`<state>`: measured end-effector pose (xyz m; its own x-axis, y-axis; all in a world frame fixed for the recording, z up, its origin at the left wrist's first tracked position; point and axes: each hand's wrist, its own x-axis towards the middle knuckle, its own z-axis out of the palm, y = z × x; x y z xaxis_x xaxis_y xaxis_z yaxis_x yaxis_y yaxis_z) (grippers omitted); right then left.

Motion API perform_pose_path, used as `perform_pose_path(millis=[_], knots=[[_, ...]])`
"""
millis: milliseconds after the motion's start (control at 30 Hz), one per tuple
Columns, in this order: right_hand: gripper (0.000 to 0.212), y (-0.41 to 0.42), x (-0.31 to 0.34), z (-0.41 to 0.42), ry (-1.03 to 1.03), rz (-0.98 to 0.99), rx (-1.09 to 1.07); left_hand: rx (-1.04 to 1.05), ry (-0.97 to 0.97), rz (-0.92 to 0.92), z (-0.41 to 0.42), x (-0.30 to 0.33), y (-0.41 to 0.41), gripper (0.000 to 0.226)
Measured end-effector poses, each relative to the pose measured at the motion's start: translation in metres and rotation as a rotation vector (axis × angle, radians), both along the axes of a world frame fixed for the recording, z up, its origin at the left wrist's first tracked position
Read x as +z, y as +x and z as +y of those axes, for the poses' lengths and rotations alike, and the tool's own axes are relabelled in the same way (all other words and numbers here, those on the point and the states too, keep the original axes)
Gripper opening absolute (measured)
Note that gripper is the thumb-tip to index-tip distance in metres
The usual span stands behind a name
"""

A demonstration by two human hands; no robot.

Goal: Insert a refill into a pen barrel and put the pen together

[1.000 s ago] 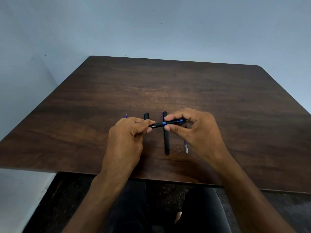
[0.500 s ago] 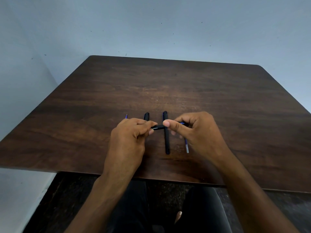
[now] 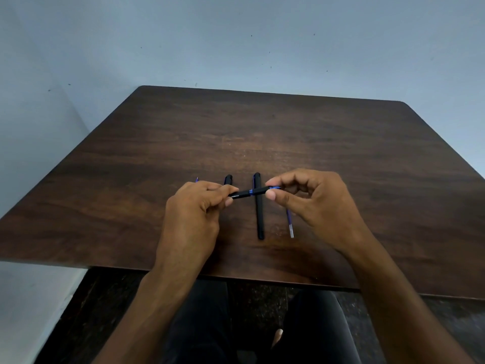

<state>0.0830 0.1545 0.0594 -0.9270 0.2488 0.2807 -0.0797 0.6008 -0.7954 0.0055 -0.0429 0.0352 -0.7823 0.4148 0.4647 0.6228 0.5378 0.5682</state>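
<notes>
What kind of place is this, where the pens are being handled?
Probably a plain indoor room with a work desk: a dark wooden table pushed near a bare pale blue wall, and a dark speckled floor below. Nothing shows more.

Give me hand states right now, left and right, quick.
Left hand: closed, gripping the black pen by its left end.
Right hand: closed, pinching the same pen's blue right end between thumb and fingers.
</notes>
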Motion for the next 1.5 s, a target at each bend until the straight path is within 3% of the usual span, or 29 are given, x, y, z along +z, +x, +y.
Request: perform_pose_path(millis=[267, 400, 867, 1067, 1167, 1500], knots=[[0.022, -0.001, -0.004, -0.004, -0.071, 0.012, -0.025, 0.011, 0.036, 0.010, -0.002, -0.003, 0.001, 0.027], [0.039, 0.001, -0.005, -0.001, -0.165, 0.039, 0.045, 0.016, 0.051, 0.033, -0.003, -0.005, -0.001, 0.027], [0.008, 0.001, -0.008, -0.003, -0.140, 0.057, -0.011, 0.000, 0.053, 0.025, -0.001, -0.002, 0.002, 0.027], [0.020, 0.000, -0.008, -0.006, -0.094, 0.068, -0.044, 0.007, 0.050, 0.022, -0.001, -0.003, 0.002, 0.027], [0.037, 0.002, -0.008, -0.003, -0.121, 0.084, 0.029, 0.003, 0.044, 0.026, -0.002, -0.003, 0.001, 0.027], [0.010, 0.000, -0.010, -0.004, -0.111, 0.089, -0.026, 0.007, 0.039, 0.004, -0.001, -0.002, 0.004, 0.027]])
